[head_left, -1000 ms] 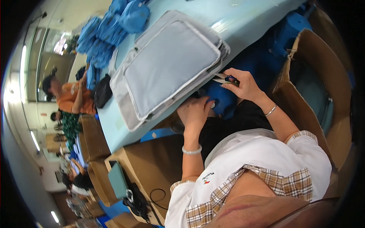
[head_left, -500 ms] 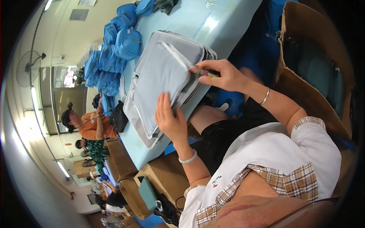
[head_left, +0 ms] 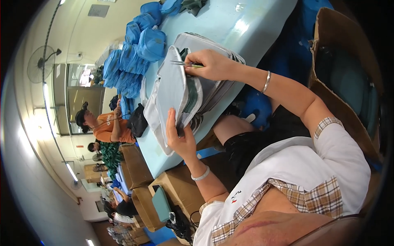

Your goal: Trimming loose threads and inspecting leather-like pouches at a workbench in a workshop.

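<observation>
A stack of bags turned to their silver-grey lining, with white-bound edges, lies on the light blue table (head_left: 213, 22). My left hand (head_left: 182, 141) grips the near edge of the top bag (head_left: 169, 88), fingers on its upper face and thumb at the rim. Its mouth gapes, showing dark green fabric (head_left: 192, 96) inside. Above its far edge, my right hand (head_left: 211, 65) is closed around small metal snips (head_left: 177, 63), whose two slim blades point left over the lining. Part of their handle is hidden in my fingers.
Blue bags (head_left: 151, 43) are heaped along the table's far left side, near a black bag (head_left: 138, 121). An open carton (head_left: 314, 61) with dark green items stands at right. More cartons (head_left: 180, 186) are below the table's end. A person in orange (head_left: 107, 128) stands beyond.
The top bag's edge has been lifted and its mouth spread, baring green fabric. My right hand has moved left and up with the snips. My left hand has shifted onto the bag's rim.
</observation>
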